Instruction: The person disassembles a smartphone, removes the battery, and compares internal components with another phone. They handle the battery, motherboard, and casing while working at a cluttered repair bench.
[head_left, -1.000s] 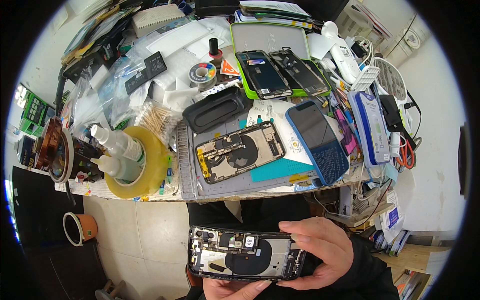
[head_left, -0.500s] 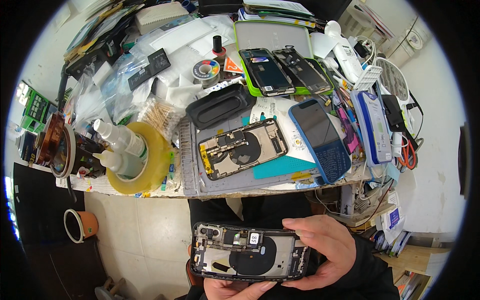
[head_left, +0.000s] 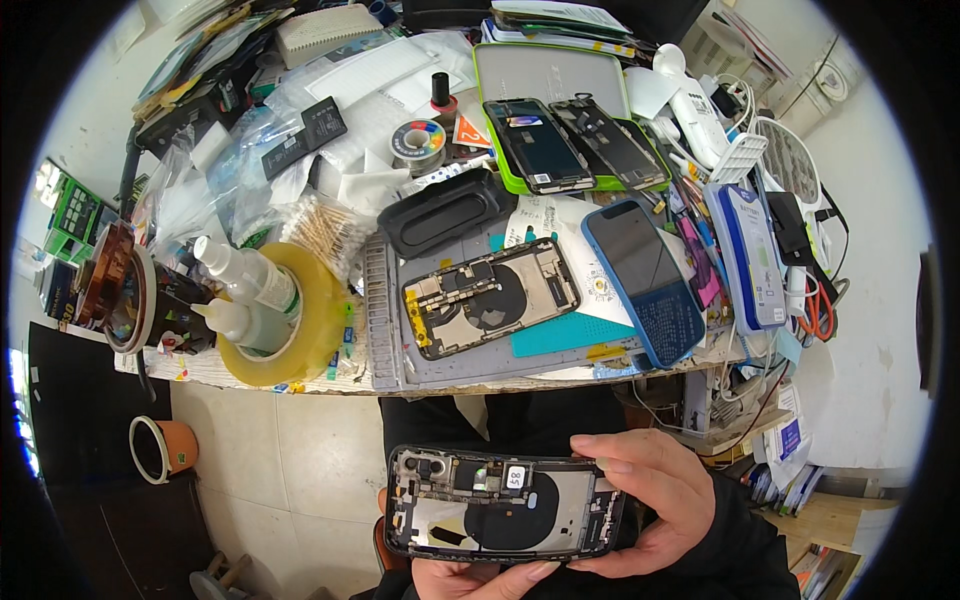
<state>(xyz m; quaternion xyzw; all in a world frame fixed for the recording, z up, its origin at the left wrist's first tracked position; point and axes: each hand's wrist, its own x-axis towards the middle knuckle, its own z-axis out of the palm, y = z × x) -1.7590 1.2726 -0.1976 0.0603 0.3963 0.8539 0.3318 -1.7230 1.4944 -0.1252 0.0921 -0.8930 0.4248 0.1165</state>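
In front of my lap I hold an opened phone housing (head_left: 505,508), its camera lenses at the upper left, a dark round coil in the middle and a white label near the top. My right hand (head_left: 668,492) is closed round its right end, fingers along the top edge and thumb at the bottom. From below, my left hand (head_left: 465,580) grips the lower edge with its thumb; most of its fingers are hidden behind the housing. Beyond, on a grey work mat (head_left: 388,340), lies a second opened phone housing (head_left: 490,298) with a yellow strip at its left end.
Right of the mat lies a blue-edged phone (head_left: 645,285). Two phone screen assemblies (head_left: 540,145) rest on a green-edged case (head_left: 550,75). A black oblong tray (head_left: 445,215), solder spool (head_left: 417,143), cotton swabs (head_left: 325,230) and a tape roll (head_left: 325,345) around bottles crowd the bench.
The whole view has shifted slightly, the bench items appearing a little further right. The held housing is tilted slightly differently, and both hands keep their grip on it.
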